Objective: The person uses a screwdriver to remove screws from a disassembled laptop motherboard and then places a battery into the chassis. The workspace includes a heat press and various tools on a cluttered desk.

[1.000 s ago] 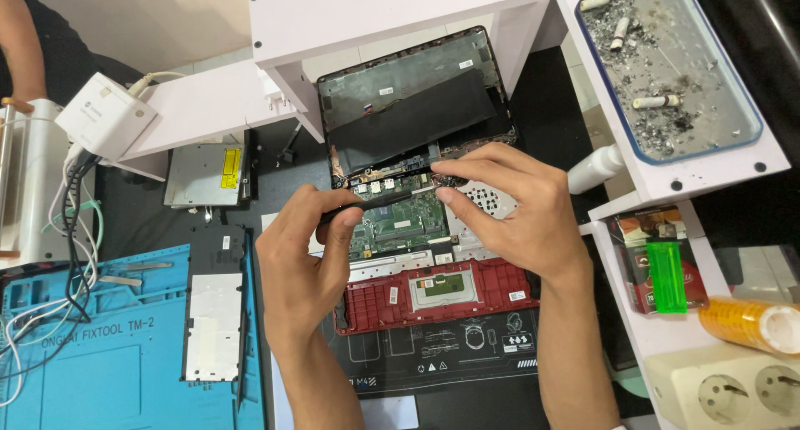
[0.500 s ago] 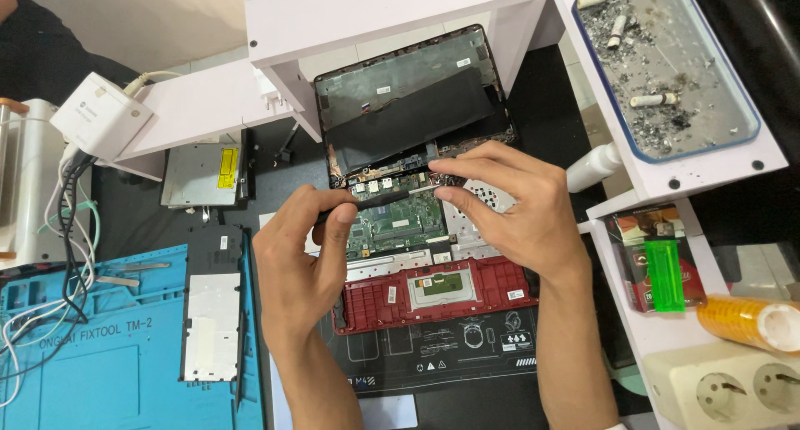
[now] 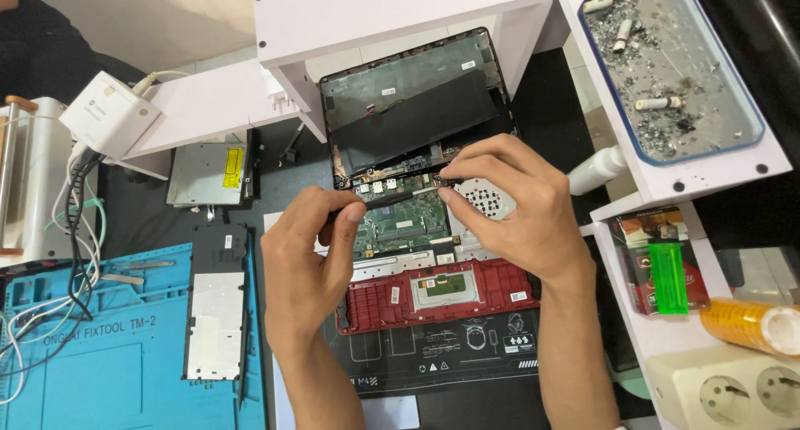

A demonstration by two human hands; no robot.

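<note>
Hands unmoved on laptop (image 3: 417,222); tray (image 3: 750,130) holds cigarette butts (image 3: 658,103).

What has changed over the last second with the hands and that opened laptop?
Almost nothing. Left hand and right hand still pinch the thin dark strip over the opened laptop; the view shifted slightly. Lighter and blue mat stayed put.
</note>
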